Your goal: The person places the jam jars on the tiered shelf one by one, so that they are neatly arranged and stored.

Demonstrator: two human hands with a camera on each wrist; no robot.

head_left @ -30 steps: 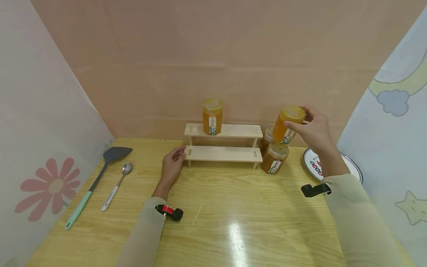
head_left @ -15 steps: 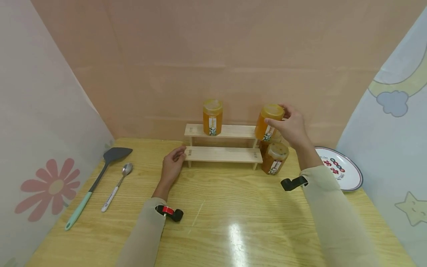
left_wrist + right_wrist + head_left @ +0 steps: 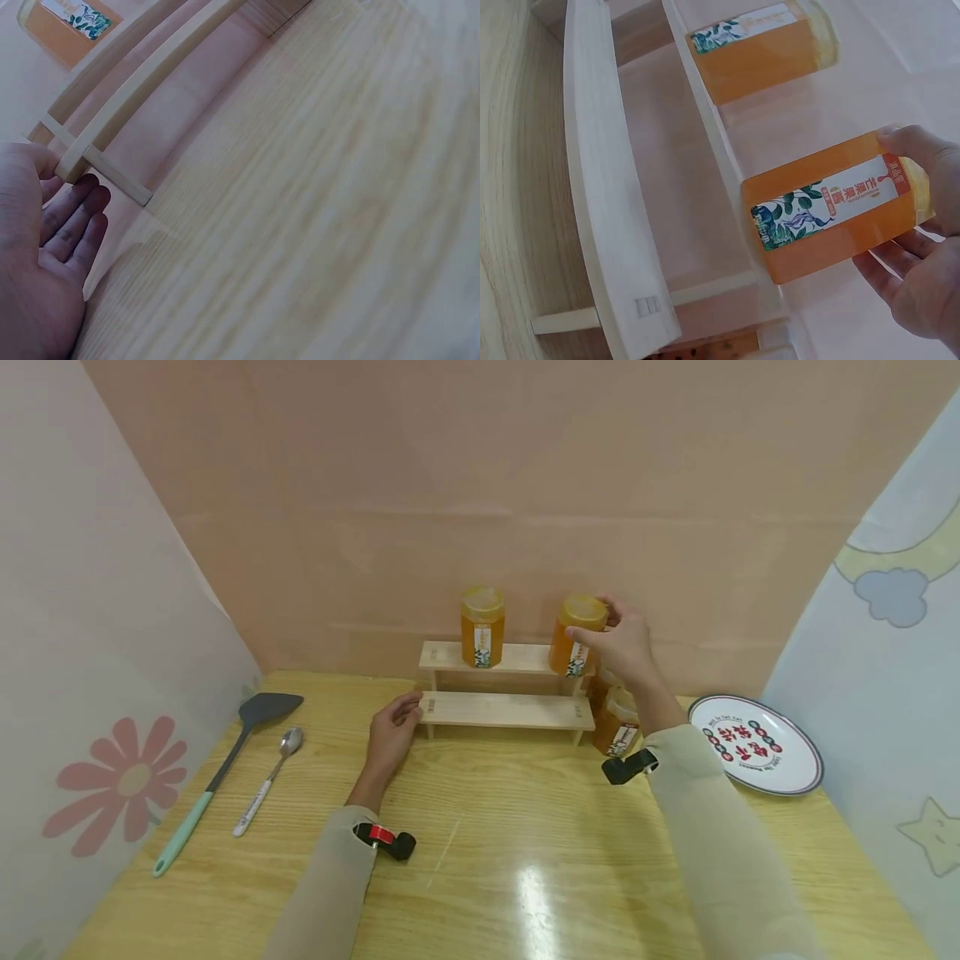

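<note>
Both hands are at the rack [image 3: 510, 710]: the left hand [image 3: 393, 731] pinches the left end of its lower board, thumb on one side and fingers curled beneath, while the right hand [image 3: 624, 643] grasps an amber jar [image 3: 566, 647] round its top. That jar is upright at the right end of the rack's upper board, its white label facing front; whether its base bears fully on the board, I cannot tell. A second amber jar [image 3: 482, 631] stands on the same board, just left of the rack's middle, well apart from the first.

On the table [image 3: 465, 793], just beside the rack's right end, are two darker jars: a front one [image 3: 620, 727], partly covered by the right arm, and a back one [image 3: 602, 685], mostly hidden. Farther right of the rack lies a plate [image 3: 795, 752] with red and dark print. Well to the rack's left lie a spoon [image 3: 264, 788] and, beyond it, a spatula [image 3: 208, 797] with a mint handle. Behind the rack hangs a pinkish backdrop [image 3: 480, 485].
</note>
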